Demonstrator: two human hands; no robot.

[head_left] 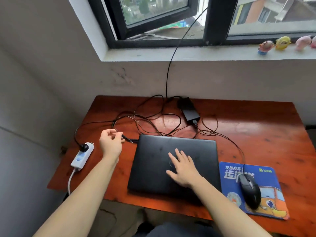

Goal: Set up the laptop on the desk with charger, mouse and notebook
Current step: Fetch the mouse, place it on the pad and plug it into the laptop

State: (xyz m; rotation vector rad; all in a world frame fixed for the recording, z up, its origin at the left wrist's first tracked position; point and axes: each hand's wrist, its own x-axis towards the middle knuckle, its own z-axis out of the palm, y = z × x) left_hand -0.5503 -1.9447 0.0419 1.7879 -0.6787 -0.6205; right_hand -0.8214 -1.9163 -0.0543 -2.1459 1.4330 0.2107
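Note:
A closed black laptop (pixel 153 161) lies in the middle of the red-brown wooden desk (pixel 265 134). My right hand (pixel 183 167) rests flat on its lid, fingers spread. My left hand (pixel 111 142) is pinched on the charger cable's plug end (pixel 127 138), right at the laptop's left rear corner. The black charger brick (pixel 189 109) sits at the back of the desk amid tangled black cables (pixel 153 120). A black wired mouse (pixel 250 190) sits on a blue cartoon mouse pad (pixel 266 197) to the laptop's right. No notebook is in view.
A white power strip (pixel 82 154) with a black plug in it lies at the desk's left edge. A black cable runs up the wall to the window. Small toy figures (pixel 283 42) stand on the sill at the right. A grey wall borders the left.

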